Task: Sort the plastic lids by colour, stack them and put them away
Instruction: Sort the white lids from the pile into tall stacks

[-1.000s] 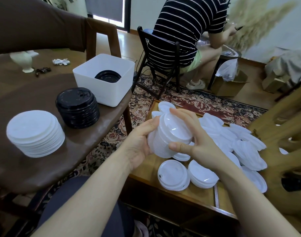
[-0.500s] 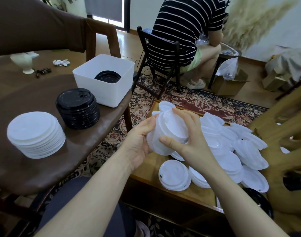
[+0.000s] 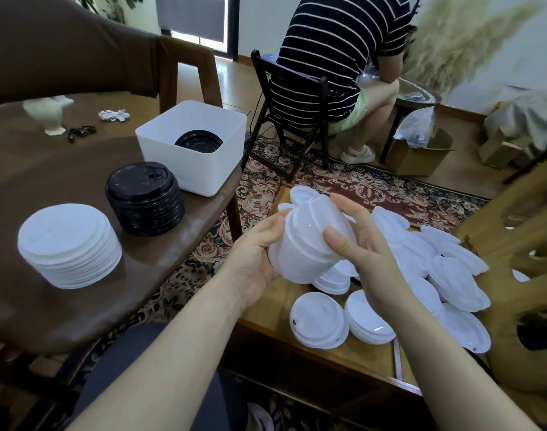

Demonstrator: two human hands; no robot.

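Above wooden surface strewn with loose white lids, left hand and right hand gripping tilted white lid stack between curled fingers

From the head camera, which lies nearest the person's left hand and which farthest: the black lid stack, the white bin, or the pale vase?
Measured from the left hand:
1. Black lid stack, on the brown table to its left.
2. White bin, behind that stack, near the table's edge.
3. Pale vase, far back on the left.
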